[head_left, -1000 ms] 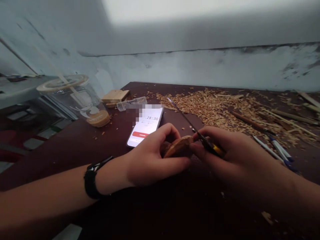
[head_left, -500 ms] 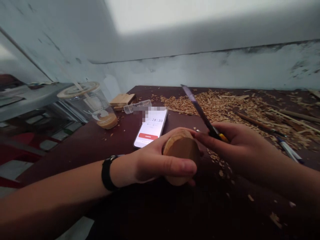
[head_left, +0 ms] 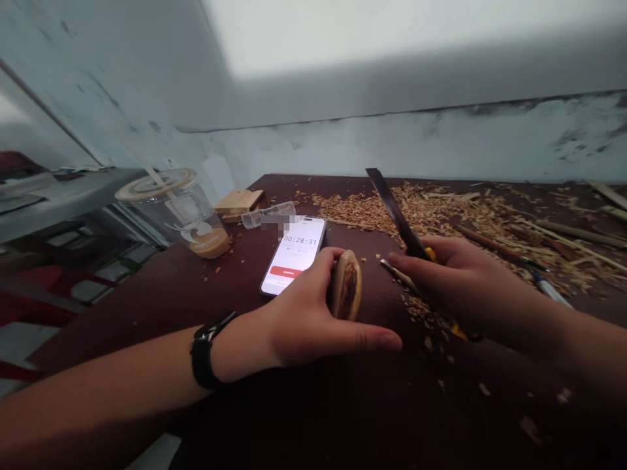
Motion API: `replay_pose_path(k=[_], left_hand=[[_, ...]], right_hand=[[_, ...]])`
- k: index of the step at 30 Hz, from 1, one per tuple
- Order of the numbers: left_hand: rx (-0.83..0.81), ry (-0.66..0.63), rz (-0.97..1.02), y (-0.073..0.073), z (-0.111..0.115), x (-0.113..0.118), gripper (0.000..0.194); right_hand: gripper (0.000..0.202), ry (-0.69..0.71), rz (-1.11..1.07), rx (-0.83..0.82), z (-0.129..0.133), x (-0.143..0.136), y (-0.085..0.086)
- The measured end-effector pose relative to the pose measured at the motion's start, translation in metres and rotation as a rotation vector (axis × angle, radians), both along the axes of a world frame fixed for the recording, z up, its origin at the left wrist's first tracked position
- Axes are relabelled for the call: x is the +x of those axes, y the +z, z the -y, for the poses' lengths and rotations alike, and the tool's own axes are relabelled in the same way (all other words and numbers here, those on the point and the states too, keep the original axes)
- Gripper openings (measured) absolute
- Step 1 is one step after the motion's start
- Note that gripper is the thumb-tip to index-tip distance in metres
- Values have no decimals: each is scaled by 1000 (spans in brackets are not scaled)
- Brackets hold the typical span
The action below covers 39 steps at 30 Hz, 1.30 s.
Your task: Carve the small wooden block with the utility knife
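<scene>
Edge-on in my left hand (head_left: 313, 320) is a rounded piece of wood (head_left: 349, 287), with a dark brown patch on the side facing me. My left thumb sticks out to the right, apart from the wood, while the fingers behind are mostly hidden. My right hand (head_left: 455, 277) grips a utility knife (head_left: 401, 222) with a black and yellow handle, its long dark blade pointing up and away to the left. Below my right fingers lies a thin tool with a pale metal tip (head_left: 392, 266), partly covered by the hand.
A phone (head_left: 291, 258) running a timer lies behind my left hand. A plastic cup with a straw (head_left: 196, 228), wooden blocks (head_left: 240, 200) and a clear plastic case (head_left: 268, 214) stand at the left. Wood shavings (head_left: 431, 202), sticks and pens cover the back right.
My left hand has turned the wood from its broad face to its edge, and the thumb has come off it. My right hand has drawn slightly away with the knife.
</scene>
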<state>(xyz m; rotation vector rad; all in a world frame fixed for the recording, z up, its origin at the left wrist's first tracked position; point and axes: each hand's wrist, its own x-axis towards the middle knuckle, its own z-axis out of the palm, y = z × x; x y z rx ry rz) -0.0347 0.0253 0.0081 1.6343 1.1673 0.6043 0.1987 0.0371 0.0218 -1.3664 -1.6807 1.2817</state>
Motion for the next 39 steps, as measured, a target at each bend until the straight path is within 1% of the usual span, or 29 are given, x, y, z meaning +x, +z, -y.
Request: replay_pose_path(k=[2, 5, 9, 11, 13, 15, 17, 19, 21, 25, 28, 31, 36, 39], left_hand=[[21, 15, -14, 2, 1, -1, 94], [-4, -18, 47, 3, 2, -3, 86], [-100, -87, 150, -1, 1, -5, 73], [-128, -98, 205, -4, 1, -5, 71], [-130, -94, 216, -6, 1, -4, 71], [-66, -38, 157, -6, 2, -3, 76], [69, 65, 71, -6, 3, -4, 85], [217, 150, 0, -6, 4, -5, 89], [330, 199, -46, -7, 4, -6, 89], [418, 274, -54, -7, 3, -4, 84], [424, 299, -9, -7, 4, -2, 69], [380, 286, 40, -8, 6, -1, 58], [331, 251, 81, -8, 9, 0, 47], [286, 229, 112, -8, 11, 0, 40]], right_hand=[[26, 41, -14, -1, 1, -1, 0], [27, 91, -43, -17, 6, -4, -1], [32, 118, -16, 8, 14, -9, -2], [33, 124, 10, 31, 17, -10, -2], [32, 120, 33, 45, 17, -10, -3], [31, 112, 31, 57, 15, -10, -2], [31, 108, 17, 68, 14, -9, -2], [32, 110, 9, 83, 13, -8, -1], [32, 113, 12, 84, 13, -7, -1], [31, 105, 2, 18, 14, -7, -4], [33, 87, -42, -49, 14, -5, -4], [38, 75, -83, -83, 13, -5, -2], [39, 127, -180, -156, 12, -5, -3], [38, 164, -169, -147, 12, -5, -6]])
